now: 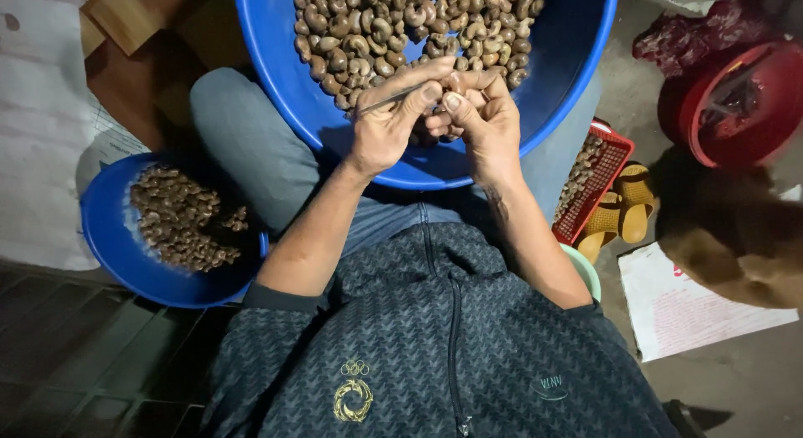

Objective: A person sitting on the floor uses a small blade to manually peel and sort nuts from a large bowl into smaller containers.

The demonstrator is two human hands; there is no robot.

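The big blue basin (577, 78) on the person's lap is the landmark here. Nearest the camera, just inside its near rim, both hands meet. The left hand (386, 124) is closed around a thin metal pick (393, 96), whose point aims toward the other hand. The right hand (485, 124) has its fingers pinched together on a single cashew nut (456, 85), small and mostly hidden by the fingertips (452, 102). The two hands touch.

The main risk, as I judge it, is the pick: its tip works right against the pinching fingertips, so a slip off the hard, curved shell could drive it into a finger. A loose pinch could also let the nut pop free and drop among the unworked nuts, mixing with them.

Beyond the hands, the heap of cashews (401, 20) fills the far half of the basin. The basin rests on the knees with no other support in view; a shift of the legs could tilt it and spill the heap.

Left of the basin sits a smaller blue bowl (109, 237) of brown pieces. To the right lie a red basket (615, 166) and yellow sandals (623, 208).
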